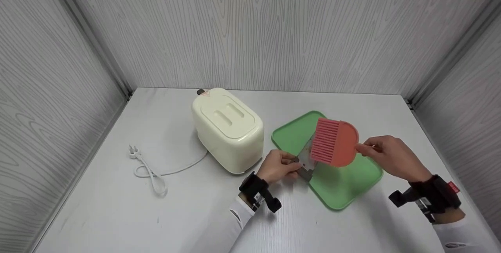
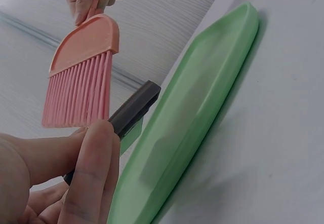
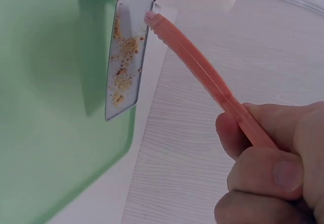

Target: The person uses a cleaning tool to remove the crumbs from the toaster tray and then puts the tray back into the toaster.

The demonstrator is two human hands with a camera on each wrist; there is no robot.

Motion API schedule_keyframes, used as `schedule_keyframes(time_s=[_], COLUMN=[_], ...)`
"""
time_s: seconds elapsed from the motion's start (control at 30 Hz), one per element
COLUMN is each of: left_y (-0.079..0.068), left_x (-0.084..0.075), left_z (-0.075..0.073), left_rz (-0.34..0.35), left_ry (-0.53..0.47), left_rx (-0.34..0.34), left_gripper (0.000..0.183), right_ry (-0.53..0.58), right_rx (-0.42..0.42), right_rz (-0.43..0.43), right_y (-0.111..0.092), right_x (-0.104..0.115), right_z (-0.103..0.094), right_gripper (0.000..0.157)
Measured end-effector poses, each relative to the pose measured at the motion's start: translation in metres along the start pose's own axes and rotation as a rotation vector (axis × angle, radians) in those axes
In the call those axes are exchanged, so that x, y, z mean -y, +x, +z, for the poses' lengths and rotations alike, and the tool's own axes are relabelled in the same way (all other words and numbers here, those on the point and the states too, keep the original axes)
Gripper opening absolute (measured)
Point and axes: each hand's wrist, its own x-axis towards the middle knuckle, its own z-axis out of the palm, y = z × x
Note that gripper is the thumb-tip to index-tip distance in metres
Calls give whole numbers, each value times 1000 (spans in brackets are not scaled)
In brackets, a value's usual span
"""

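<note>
My left hand (image 1: 276, 165) pinches the dark grey end (image 2: 134, 107) of a metal crumb tray (image 3: 132, 24), holding it over the left side of a green serving tray (image 1: 340, 194). Yellow-brown crumbs (image 3: 121, 74) lie scattered along the metal in the right wrist view. With thumb and fingers, my right hand (image 1: 395, 157) grips the short handle of an orange cleaning brush (image 1: 344, 143). Its pink bristles (image 1: 325, 140) point left and overlap the crumb tray in the head view. Seen from the right wrist, the bristle end is right at the crumb tray's edge.
A cream toaster (image 1: 233, 127) with its lid on stands left of the green tray. Its white cord (image 1: 184, 170) runs left to a plug (image 1: 134, 152) on the white table (image 1: 117, 214). Grey wood-grain panels (image 1: 250, 29) enclose the back and sides.
</note>
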Motion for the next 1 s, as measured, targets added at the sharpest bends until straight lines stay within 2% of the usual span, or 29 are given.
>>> schedule_keyframes(time_s=[0.17, 0.33, 0.6, 0.83, 1.0], left_y=[-1, 0, 1, 1, 0], left_x=[-2, -2, -3, -2, -3], left_z=[-1, -1, -1, 0, -1], left_rz=[10, 46, 41, 35, 35], left_ry=[22, -16, -27, -41, -21], left_rx=[-11, -7, -8, -20, -18], left_gripper=[35, 29, 31, 23, 26], right_ry=[-18, -38, -51, -71, -82], right_rx=[-19, -2, 17, 34, 50], right_rz=[-51, -82, -90, -87, -70], right_y=[2, 1, -2, -3, -5], right_x=[15, 20, 18, 13, 9], right_z=[6, 16, 23, 22, 19], right_gripper=[30, 33, 29, 27, 28])
